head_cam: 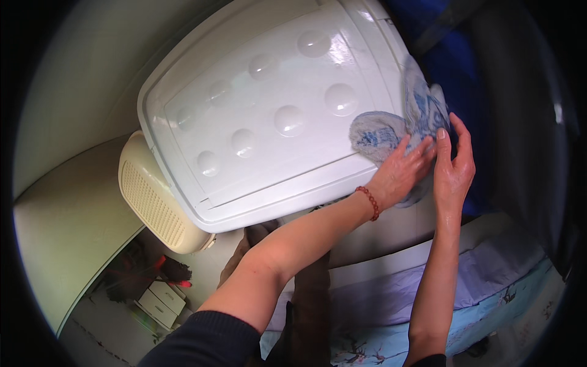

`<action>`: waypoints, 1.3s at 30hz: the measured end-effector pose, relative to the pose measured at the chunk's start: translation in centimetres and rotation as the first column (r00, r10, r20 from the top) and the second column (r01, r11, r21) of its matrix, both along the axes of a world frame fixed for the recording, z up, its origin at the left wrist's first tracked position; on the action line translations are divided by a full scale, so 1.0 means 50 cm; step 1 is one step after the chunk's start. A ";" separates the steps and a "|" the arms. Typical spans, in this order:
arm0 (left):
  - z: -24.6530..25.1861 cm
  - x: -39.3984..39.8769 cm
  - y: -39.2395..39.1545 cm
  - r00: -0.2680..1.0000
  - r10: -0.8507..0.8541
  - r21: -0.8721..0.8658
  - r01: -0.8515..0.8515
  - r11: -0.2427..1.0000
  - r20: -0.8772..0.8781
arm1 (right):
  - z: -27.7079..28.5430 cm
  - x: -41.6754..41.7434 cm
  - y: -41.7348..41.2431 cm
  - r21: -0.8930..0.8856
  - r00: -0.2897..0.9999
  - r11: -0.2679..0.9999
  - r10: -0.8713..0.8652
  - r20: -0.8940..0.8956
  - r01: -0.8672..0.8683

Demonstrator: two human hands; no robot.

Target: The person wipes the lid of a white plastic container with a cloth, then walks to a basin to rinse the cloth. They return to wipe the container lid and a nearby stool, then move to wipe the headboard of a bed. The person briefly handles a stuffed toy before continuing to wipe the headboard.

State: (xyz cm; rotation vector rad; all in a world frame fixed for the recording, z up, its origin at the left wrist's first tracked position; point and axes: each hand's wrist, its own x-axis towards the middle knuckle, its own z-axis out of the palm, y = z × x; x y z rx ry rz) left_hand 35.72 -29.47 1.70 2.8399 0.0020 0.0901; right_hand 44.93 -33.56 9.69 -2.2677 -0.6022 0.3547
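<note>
A large white plastic lid (257,128) with rows of round raised bumps lies tilted across the middle of my view. Bunched over its right-hand corner is a wet-looking grey-white cloth (378,133) with blue patterning. My left hand (401,172), with a red bead bracelet (369,202) at the wrist, presses the cloth against the lid's edge, fingers spread over it. Just to its right, my right hand (454,172) is raised with thumb and index finger apart. Its thumb overlaps the cloth's edge; no firm grip shows there. Part of the cloth hangs below the left hand.
A cream plastic container (153,202) with a perforated side stands partly under the lid's left end. Lower left, a small white drawer unit (160,303) sits on the floor near red-handled items (176,280). Purple and light-blue patterned fabric (394,339) spreads at lower right; blue material (463,91) lies beyond the lid.
</note>
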 end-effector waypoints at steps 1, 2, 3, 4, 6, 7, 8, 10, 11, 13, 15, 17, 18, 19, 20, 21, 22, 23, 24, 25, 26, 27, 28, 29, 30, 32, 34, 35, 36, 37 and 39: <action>0.000 -0.024 -0.003 1.000 -0.011 0.026 0.011 1.000 -0.003 | 0.005 -0.006 0.025 -0.119 0.985 0.986 0.127 0.118 -0.113; -0.001 -0.049 -0.003 1.000 -0.019 0.051 0.020 0.998 -0.009 | -0.006 -0.003 0.052 -0.105 0.982 0.981 0.171 0.085 -0.161; -0.001 -0.079 -0.001 0.999 -0.025 0.075 0.027 0.997 -0.026 | -0.021 0.002 0.072 -0.215 0.970 0.950 0.239 0.039 -0.225; 0.000 -0.097 -0.003 0.996 -0.069 0.111 0.075 0.991 -0.061 | -0.038 0.015 0.083 -0.309 0.965 0.918 0.264 0.010 -0.248; 0.004 -0.159 0.015 0.997 -0.071 0.070 0.074 0.995 -0.040 | -0.079 0.026 0.092 -0.511 0.948 0.817 0.317 0.010 -0.267; 0.008 -0.180 0.024 0.998 -0.055 0.057 0.057 0.997 -0.030 | -0.085 0.027 0.111 -0.608 0.929 0.748 0.367 0.044 -0.267; 0.011 -0.206 0.034 0.998 -0.033 0.032 0.034 0.999 -0.053 | -0.079 0.033 0.127 -0.678 0.929 0.682 0.370 -0.004 -0.275; 0.018 -0.269 0.050 0.996 0.023 -0.014 -0.024 1.000 -0.084 | -0.066 0.048 0.138 -0.724 0.920 0.620 0.387 -0.053 -0.302; 0.024 -0.303 0.059 0.994 0.052 -0.038 -0.056 0.998 -0.099 | -0.061 0.057 0.146 -0.737 0.907 0.591 0.416 -0.069 -0.327; 0.029 -0.383 0.084 0.988 0.046 -0.064 -0.056 0.996 -0.145 | -0.060 0.081 0.159 -0.822 0.875 0.477 0.481 -0.052 -0.312; 0.038 -0.466 0.108 0.979 0.059 -0.101 -0.080 0.992 -0.197 | -0.074 0.099 0.179 -0.795 0.860 0.490 0.505 -0.076 -0.358; 0.050 -0.572 0.141 0.965 0.064 -0.085 -0.089 0.992 -0.255 | -0.095 0.077 0.185 -0.878 0.797 0.360 0.602 -0.039 -0.315; 0.062 -0.625 0.157 0.954 0.071 -0.051 -0.090 0.995 -0.292 | -0.093 0.071 0.193 -0.862 0.811 0.382 0.583 -0.056 -0.334; 0.071 -0.684 0.172 0.944 0.092 -0.026 -0.106 0.994 -0.316 | -0.094 0.076 0.197 -0.850 0.815 0.394 0.575 -0.068 -0.349; 0.074 -0.741 0.184 0.935 0.111 -0.004 -0.119 0.993 -0.336 | -0.100 0.089 0.195 -0.840 0.821 0.406 0.565 -0.079 -0.360; 0.081 -0.795 0.198 0.923 0.118 0.014 -0.122 0.992 -0.366 | -0.107 0.103 0.192 -0.829 0.826 0.418 0.557 -0.090 -0.373; 0.090 -0.839 0.212 0.912 0.124 0.026 -0.124 0.992 -0.392 | -0.115 0.122 0.184 -0.836 0.824 0.409 0.560 -0.087 -0.366; 0.101 -0.879 0.239 0.917 0.086 0.052 -0.072 0.996 -0.390 | -0.117 0.120 0.180 -0.838 0.824 0.406 0.560 -0.086 -0.364; 0.106 -0.914 0.273 0.920 0.050 0.080 -0.020 0.997 -0.388 | -0.119 0.118 0.180 -0.841 0.824 0.404 0.561 -0.083 -0.360; 0.111 -0.935 0.308 0.922 0.014 0.112 0.031 0.993 -0.387 | -0.121 0.120 0.178 -0.843 0.824 0.405 0.561 -0.077 -0.355; 0.109 -0.948 0.347 0.935 0.007 0.107 0.034 0.994 -0.356 | -0.127 0.123 0.175 -0.824 0.841 0.445 0.537 -0.068 -0.351; 0.113 -0.952 0.393 0.944 0.001 0.100 0.034 0.994 -0.330 | -0.125 0.113 0.181 -0.819 0.842 0.452 0.535 -0.067 -0.353; 0.122 -0.951 0.438 0.952 -0.006 0.090 0.035 0.995 -0.307 | -0.121 0.101 0.187 -0.816 0.843 0.456 0.534 -0.070 -0.356; 0.138 -0.936 0.495 0.953 0.072 0.087 -0.048 0.995 -0.296 | -0.114 0.094 0.187 -0.818 0.850 0.459 0.522 -0.067 -0.346; 0.141 -0.932 0.552 0.958 0.133 0.141 -0.100 0.985 -0.253 | -0.113 0.090 0.192 -0.798 0.865 0.493 0.498 -0.068 -0.347; 0.148 -0.872 0.667 0.941 0.308 0.230 -0.271 0.934 -0.140 | -0.110 0.089 0.197 -0.831 0.862 0.451 0.503 -0.063 -0.324; 0.157 -0.789 0.770 0.806 0.582 0.158 -0.563 0.811 -0.113 | -0.110 0.085 0.194 -0.836 0.854 0.437 0.515 -0.072 -0.333; 0.159 -0.757 0.811 0.694 0.715 0.111 -0.707 0.699 -0.081 | -0.109 0.083 0.200 -0.823 0.847 0.446 0.526 -0.077 -0.352; 0.148 -0.738 0.860 0.698 0.716 0.081 -0.713 0.697 -0.013 | -0.108 0.081 0.204 -0.813 0.840 0.455 0.536 -0.076 -0.364; 0.137 -0.721 0.887 0.700 0.712 0.046 -0.714 0.699 0.058 | -0.110 0.087 0.202 -0.806 0.842 0.466 0.535 -0.072 -0.365; 0.087 -0.722 0.856 0.570 0.820 0.019 -0.821 0.570 0.053 | -0.120 0.096 0.201 -0.788 0.842 0.491 0.535 -0.062 -0.370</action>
